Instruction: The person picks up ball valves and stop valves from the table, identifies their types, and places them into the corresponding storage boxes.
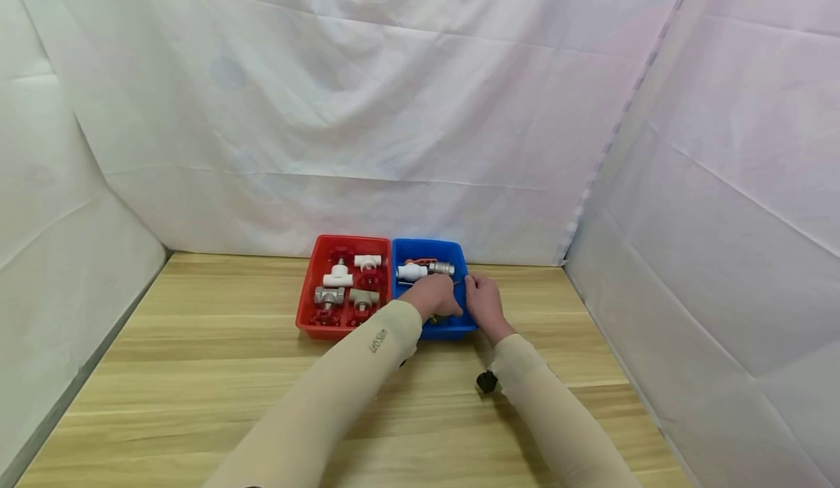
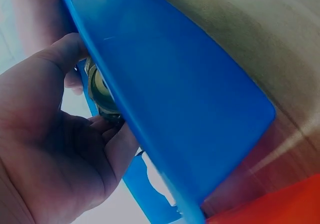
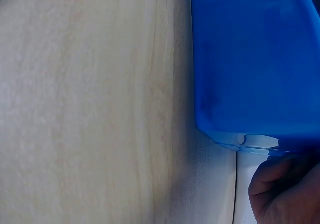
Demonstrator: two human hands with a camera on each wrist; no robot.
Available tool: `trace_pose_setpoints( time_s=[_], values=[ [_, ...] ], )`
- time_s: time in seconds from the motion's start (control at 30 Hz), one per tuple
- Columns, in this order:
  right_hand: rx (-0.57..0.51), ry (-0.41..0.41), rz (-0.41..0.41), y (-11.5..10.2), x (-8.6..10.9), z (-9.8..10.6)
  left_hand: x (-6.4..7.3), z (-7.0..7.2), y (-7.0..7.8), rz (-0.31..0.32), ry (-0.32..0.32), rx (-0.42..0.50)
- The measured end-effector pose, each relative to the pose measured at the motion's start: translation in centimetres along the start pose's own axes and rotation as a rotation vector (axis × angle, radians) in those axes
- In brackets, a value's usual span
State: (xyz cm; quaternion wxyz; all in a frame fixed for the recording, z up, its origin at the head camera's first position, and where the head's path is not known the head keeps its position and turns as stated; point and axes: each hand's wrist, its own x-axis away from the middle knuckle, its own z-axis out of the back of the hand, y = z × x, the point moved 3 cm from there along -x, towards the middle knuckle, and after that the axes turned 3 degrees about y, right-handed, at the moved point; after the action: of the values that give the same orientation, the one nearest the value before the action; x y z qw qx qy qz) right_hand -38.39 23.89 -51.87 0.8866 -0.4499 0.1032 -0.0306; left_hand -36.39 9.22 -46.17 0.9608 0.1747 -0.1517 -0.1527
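Observation:
My left hand (image 1: 434, 295) reaches into the blue bin (image 1: 429, 243). In the left wrist view its thumb and fingers are curled around a brass valve (image 2: 101, 91) with a round opening, just inside the bin wall (image 2: 170, 88); the rest of the valve is hidden. My right hand (image 1: 484, 304) grips the bin's right rim, and in the right wrist view its curled fingers (image 3: 267, 184) are against the blue edge. A white valve (image 1: 412, 272) and a metal valve with an orange handle (image 1: 441, 268) lie farther back in the bin.
Left of the blue bin, touching it, stands a red bin (image 1: 304, 306) with several white, grey and beige valves (image 1: 337, 276) that have red handwheels. Both stand on a wood-grain table (image 1: 216, 357), with a white cloth (image 1: 367, 109) hanging behind.

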Motion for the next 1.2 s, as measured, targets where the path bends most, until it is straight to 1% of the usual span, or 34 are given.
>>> trace_pose_setpoints(
  time_s=[0.07,0.2,0.27,0.43,0.5,0.57,0.7,0.73,0.8,0.87,0.97,1.1,1.13,1.2],
  values=[
    [0.004,0.002,-0.003,0.0,0.0,0.0,-0.1,0.0,0.1,0.0,0.003,-0.017],
    [-0.001,-0.001,-0.002,0.0,0.0,-0.1,-0.3,-0.1,0.3,-0.007,-0.003,-0.088],
    [-0.006,-0.004,-0.003,-0.1,0.1,-0.1,-1.3,-0.6,0.1,0.007,-0.04,-0.119],
    [-0.018,-0.001,0.0,-0.1,0.3,-0.2,-1.8,-0.9,-0.1,0.006,-0.11,-0.16],
    [-0.021,-0.001,0.002,-0.2,0.3,-0.3,-1.0,-0.5,0.2,0.0,-0.113,-0.177],
    [-0.026,-0.003,0.0,-0.2,0.3,-0.3,-0.8,-0.3,0.5,0.028,-0.136,-0.192],
    [-0.042,-0.014,0.001,-0.4,0.3,-0.4,-0.3,0.4,1.0,0.105,-0.172,-0.183],
    [-0.044,-0.013,0.002,-0.4,0.3,-0.4,-0.2,0.5,1.1,0.119,-0.173,-0.176],
    [-0.037,-0.009,0.006,-0.4,0.2,-0.4,-0.1,0.6,1.2,0.122,-0.172,-0.179],
    [-0.029,-0.006,0.011,-0.4,0.2,-0.4,0.0,0.5,1.2,0.107,-0.165,-0.191],
    [-0.02,-0.006,0.012,-0.4,0.1,-0.4,-0.6,-0.1,1.1,0.075,-0.15,-0.22],
    [-0.024,-0.002,-0.001,-0.3,0.1,-0.3,-1.3,-0.7,0.9,0.051,-0.127,-0.235],
    [-0.027,-0.001,-0.005,-0.3,0.1,-0.3,-1.3,-0.6,0.9,0.052,-0.126,-0.233],
    [-0.027,0.002,-0.005,-0.2,0.1,-0.3,-1.8,-0.9,0.8,0.066,-0.125,-0.235]
  ],
)
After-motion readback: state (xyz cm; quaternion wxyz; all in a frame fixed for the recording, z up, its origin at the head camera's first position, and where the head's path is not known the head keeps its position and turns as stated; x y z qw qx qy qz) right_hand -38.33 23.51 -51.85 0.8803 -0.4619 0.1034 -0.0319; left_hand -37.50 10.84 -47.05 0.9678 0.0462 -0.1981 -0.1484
